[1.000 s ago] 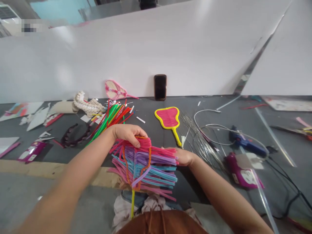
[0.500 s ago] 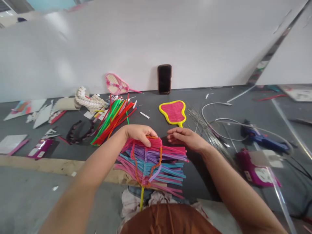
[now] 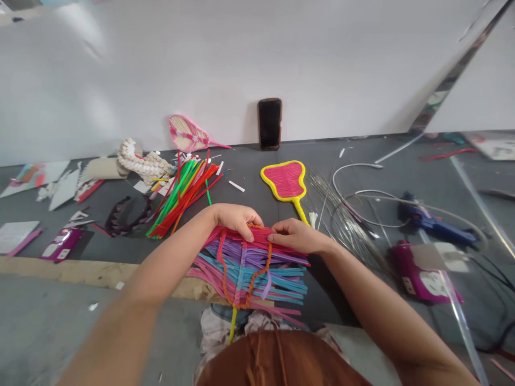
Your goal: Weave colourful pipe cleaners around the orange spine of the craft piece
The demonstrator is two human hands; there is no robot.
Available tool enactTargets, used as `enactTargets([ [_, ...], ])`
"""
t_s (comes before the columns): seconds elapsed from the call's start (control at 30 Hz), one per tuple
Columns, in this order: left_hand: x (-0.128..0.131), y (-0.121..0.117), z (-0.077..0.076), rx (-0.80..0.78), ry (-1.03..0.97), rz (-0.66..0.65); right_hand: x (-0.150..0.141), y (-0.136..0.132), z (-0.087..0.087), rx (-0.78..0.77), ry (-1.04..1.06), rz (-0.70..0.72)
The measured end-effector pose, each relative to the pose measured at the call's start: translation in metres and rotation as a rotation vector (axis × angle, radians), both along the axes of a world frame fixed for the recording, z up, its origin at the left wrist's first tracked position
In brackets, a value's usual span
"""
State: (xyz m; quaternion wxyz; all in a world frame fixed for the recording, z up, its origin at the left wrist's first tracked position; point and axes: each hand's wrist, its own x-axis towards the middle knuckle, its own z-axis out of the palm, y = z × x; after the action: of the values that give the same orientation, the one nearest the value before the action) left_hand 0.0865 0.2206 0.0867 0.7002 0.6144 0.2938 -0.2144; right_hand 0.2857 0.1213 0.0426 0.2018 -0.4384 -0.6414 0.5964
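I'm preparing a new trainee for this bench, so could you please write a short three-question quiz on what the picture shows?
1. True or false: the left hand and the right hand both touch the fringed piece.

2. Which of these stands upright against the white panel?
A) headband
B) phone
C) glue gun

3. Fill in: the fan lying just beyond the right hand has a ____ rim.

Key: 1. True. 2. B. 3. Yellow.
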Motion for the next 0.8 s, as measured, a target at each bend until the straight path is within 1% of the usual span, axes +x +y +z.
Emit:
enactTargets([
  [0.1,-0.001,-0.001,0.000,-0.006,0.010,0.006,0.001,0.000,-0.001,0.012,0.000,0.011],
  [0.27,0.003,-0.004,0.004,0.005,0.020,-0.014,0.007,0.004,0.001,-0.080,0.042,0.096],
  [0.33,0.007,-0.005,0.004,0.031,0.019,-0.045,0.008,0.005,0.002,-0.058,0.027,0.099],
  [0.47,0.012,-0.005,0.003,0.051,0.024,-0.085,0.005,0.004,0.003,0.032,-0.028,0.066],
  [0.63,0.010,-0.005,0.002,0.063,0.034,-0.064,0.003,0.002,0.006,0.061,-0.037,0.030],
  [0.8,0.005,-0.006,0.006,0.061,0.052,-0.010,0.002,-0.001,0.005,0.059,-0.068,0.069],
])
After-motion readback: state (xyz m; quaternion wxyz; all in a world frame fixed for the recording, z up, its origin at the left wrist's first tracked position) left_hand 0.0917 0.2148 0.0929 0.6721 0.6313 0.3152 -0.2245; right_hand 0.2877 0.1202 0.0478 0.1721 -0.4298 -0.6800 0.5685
